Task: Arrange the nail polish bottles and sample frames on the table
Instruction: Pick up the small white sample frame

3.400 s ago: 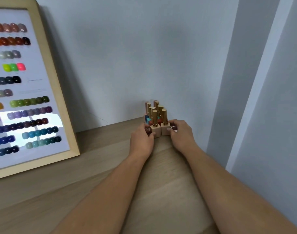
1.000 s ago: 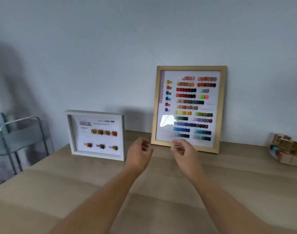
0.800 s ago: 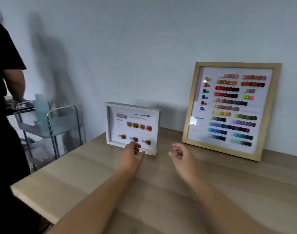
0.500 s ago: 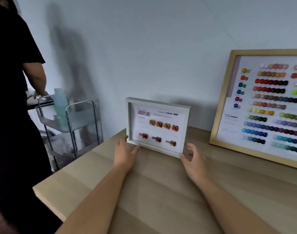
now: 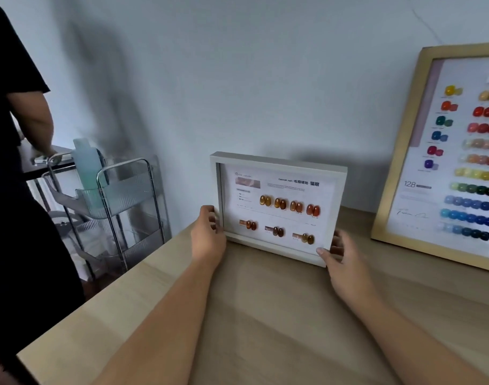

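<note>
A small white sample frame (image 5: 279, 165) with amber nail samples stands upright on the wooden table (image 5: 265, 315), leaning against the wall. My left hand (image 5: 208, 236) grips its lower left edge. My right hand (image 5: 342, 262) holds its lower right corner, thumb on the front rim. A large gold-framed colour chart (image 5: 399, 162) with rows of coloured samples leans on the wall to the right, partly cut off by the image edge. The nail polish bottles are out of view.
A person in black (image 5: 12, 190) stands at the left beside the table's corner. A metal trolley (image 5: 112, 207) with a pale green bottle (image 5: 85, 162) stands beyond the left table edge. The grey wall rises right behind both frames.
My view swung left from the bottles in the corner to the frames. Both hands reached forward and closed on the two lower sides of the small white frame.
</note>
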A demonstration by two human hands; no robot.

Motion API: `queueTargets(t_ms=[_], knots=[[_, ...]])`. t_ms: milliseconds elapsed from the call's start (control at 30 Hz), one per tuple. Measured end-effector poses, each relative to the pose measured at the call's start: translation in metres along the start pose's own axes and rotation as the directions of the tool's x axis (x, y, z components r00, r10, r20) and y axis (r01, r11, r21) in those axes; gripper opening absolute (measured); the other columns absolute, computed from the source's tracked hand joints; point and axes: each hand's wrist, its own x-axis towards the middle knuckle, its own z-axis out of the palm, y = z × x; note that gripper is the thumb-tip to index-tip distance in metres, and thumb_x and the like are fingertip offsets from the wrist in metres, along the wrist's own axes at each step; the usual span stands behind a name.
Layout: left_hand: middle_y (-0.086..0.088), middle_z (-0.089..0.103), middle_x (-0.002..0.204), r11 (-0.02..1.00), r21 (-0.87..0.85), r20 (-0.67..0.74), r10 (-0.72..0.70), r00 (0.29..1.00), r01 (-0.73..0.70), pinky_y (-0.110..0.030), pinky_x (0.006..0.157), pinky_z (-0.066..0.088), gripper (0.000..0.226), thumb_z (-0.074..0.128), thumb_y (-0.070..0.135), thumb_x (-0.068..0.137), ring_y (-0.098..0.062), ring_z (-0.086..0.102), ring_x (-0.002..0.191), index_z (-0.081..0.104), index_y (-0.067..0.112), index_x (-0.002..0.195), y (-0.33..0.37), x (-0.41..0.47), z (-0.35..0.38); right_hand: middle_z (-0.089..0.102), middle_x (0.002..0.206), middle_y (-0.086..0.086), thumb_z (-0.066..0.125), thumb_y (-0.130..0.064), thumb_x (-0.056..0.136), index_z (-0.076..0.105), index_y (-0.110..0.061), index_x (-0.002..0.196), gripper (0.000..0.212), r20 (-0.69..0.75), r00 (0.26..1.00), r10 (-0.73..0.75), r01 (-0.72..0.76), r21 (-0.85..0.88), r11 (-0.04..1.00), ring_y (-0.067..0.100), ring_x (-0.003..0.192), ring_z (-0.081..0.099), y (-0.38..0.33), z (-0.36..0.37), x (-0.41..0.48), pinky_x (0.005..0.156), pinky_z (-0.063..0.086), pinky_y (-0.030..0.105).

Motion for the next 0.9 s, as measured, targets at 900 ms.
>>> queueTargets(t_ms=[900], knots=[[0.001,0.055,0.09,0.993,0.092,0.091,0.066,0.994,-0.075,-0.023,0.052,0.032,0.034,0.037,-0.003,0.082,-0.021,0.052,0.078,0.043,0.02,0.105,-0.018,0.142,0.14,0.059,0.121,0.007,0.056,-0.016,0.089,0.043,-0.016,0.132,0.044,-0.194,0.98,0.054,-0.07,-0.081,0.994,0.024,0.108,0.055,0.047,0.022,0.162,0.087,0.042,0.033]])
